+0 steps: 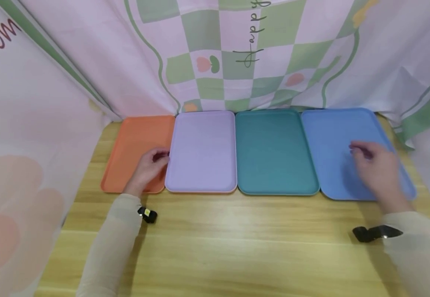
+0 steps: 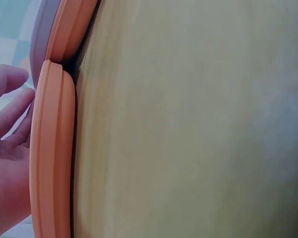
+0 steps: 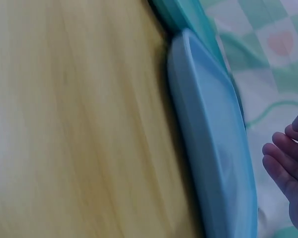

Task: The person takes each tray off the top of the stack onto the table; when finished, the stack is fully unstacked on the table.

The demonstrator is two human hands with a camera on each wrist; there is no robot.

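Observation:
My left hand is over the right part of the orange tray, its fingers loosely bent. Its fingertips come right up to the left rim of the lavender tray. In the left wrist view the fingers show behind the orange tray's edge, and nothing shows between them. My right hand hovers above the blue tray, casting a shadow on it. The right wrist view shows its fingers loosely curled and apart from the tray, with no object in them.
A teal tray lies between the lavender and blue trays, all side by side on the wooden table. An orange layer shows under the lavender rim. A patterned curtain hangs right behind the row. Black wrist cameras sit on both sleeves.

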